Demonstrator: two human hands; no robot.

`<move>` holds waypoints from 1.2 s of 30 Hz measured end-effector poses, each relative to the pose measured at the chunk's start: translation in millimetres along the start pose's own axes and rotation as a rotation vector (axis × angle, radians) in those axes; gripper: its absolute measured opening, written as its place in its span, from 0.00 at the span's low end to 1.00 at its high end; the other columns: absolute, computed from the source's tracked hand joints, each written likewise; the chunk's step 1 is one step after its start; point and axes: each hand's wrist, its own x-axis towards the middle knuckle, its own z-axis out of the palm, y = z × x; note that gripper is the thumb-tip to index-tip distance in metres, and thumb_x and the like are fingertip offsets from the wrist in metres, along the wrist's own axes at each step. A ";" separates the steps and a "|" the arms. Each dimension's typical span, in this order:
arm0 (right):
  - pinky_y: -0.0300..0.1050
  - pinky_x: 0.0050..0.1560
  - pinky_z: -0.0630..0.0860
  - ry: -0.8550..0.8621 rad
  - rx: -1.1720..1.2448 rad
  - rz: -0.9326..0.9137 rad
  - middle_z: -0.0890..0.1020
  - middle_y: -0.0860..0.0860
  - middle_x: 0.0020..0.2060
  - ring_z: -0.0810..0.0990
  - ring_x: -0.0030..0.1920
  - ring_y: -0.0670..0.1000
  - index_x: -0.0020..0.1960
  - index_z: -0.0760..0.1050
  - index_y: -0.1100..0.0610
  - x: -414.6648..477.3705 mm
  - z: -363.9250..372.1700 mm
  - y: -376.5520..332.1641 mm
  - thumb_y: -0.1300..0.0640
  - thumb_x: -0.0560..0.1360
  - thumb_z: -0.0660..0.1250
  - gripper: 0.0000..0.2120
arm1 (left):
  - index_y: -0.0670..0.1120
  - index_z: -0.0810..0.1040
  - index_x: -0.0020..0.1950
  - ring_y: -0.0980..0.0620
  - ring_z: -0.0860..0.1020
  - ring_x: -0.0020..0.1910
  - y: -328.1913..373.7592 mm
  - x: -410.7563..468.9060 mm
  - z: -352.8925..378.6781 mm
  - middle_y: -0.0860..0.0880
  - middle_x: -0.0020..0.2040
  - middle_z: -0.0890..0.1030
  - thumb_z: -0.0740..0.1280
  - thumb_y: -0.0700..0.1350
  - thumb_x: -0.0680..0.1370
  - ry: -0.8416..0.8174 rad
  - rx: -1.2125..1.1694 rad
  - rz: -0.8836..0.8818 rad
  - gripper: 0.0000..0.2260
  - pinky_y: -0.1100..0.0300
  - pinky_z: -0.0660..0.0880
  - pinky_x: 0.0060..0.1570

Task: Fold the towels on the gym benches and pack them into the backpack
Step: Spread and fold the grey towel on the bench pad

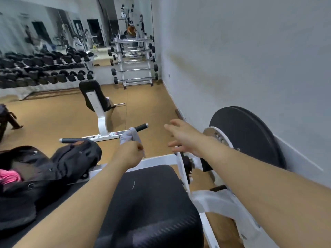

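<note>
Towel (128,135) pale grey. Backpack (71,158) black, pink cloth (9,176) inside. Bench pad (152,203) black, fine ribbed texture; frame (157,159) white. Weight plate (250,136) black. Floor (53,113) ochre; wall (250,59) pale grey.

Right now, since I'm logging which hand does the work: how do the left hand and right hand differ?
The left hand grips the pale towel in a fist; the right hand is open with fingers spread, holding nothing. The left hand sits by the black-gripped handle where the towel hangs; the right hand reaches farther right, toward the black weight plate. Both arms are bare and stretch forward over the black bench pad.
</note>
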 end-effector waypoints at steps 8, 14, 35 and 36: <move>0.54 0.66 0.72 -0.099 0.252 0.278 0.73 0.51 0.63 0.75 0.61 0.54 0.62 0.72 0.50 153.7 87.3 19.2 0.47 0.82 0.58 0.12 | 0.50 0.76 0.62 0.42 0.73 0.55 -100.1 112.5 63.4 0.45 0.59 0.74 0.61 0.43 0.78 -0.036 -0.066 -0.173 0.13 0.52 0.74 0.51; 0.55 0.69 0.69 -0.101 0.489 0.435 0.70 0.55 0.71 0.72 0.67 0.55 0.72 0.65 0.49 230.8 136.9 55.8 0.45 0.81 0.59 0.21 | 0.54 0.70 0.70 0.40 0.66 0.66 -142.9 192.6 105.2 0.42 0.69 0.65 0.60 0.45 0.79 -0.096 -0.069 -0.241 0.20 0.49 0.70 0.58; 0.49 0.56 0.74 -0.001 0.026 0.026 0.67 0.48 0.72 0.72 0.65 0.49 0.76 0.46 0.37 283.9 152.7 57.9 0.55 0.71 0.72 0.46 | 0.51 0.82 0.56 0.50 0.82 0.50 -103.5 199.7 32.0 0.47 0.49 0.84 0.67 0.36 0.70 0.088 -1.346 -0.343 0.18 0.58 0.78 0.51; 0.50 0.55 0.78 0.023 0.072 -0.045 0.74 0.50 0.67 0.77 0.61 0.50 0.76 0.53 0.42 283.0 148.8 50.6 0.56 0.71 0.71 0.40 | 0.49 0.81 0.58 0.51 0.82 0.50 -96.1 191.6 18.0 0.47 0.49 0.84 0.67 0.33 0.72 0.077 -1.391 -0.269 0.18 0.59 0.79 0.51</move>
